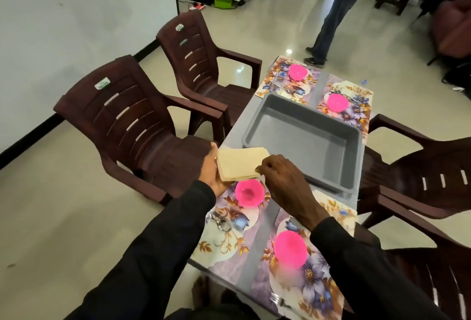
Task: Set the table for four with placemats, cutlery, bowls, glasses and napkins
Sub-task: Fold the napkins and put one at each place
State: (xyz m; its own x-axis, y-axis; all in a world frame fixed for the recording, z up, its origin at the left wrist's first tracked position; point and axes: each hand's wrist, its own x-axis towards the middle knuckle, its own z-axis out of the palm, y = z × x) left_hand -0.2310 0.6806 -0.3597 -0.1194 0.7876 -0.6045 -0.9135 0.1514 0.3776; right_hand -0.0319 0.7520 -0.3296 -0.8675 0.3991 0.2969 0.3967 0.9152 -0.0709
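Bright, even indoor light, a glare spot on the glossy floor, wide-angle distortion at soft edges

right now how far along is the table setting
Done: four placemats each carry a pink bowl, and the grey tub is empty. In hand: the left hand holds the napkin stack; the right hand pinches its corner. Left: laying napkins. One fork shows; the rest is too blurred to count.

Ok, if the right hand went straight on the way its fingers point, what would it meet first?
The napkin stack: the right hand pinches its near corner. Just beyond, probably the left hand holding the stack, though depth is unclear.
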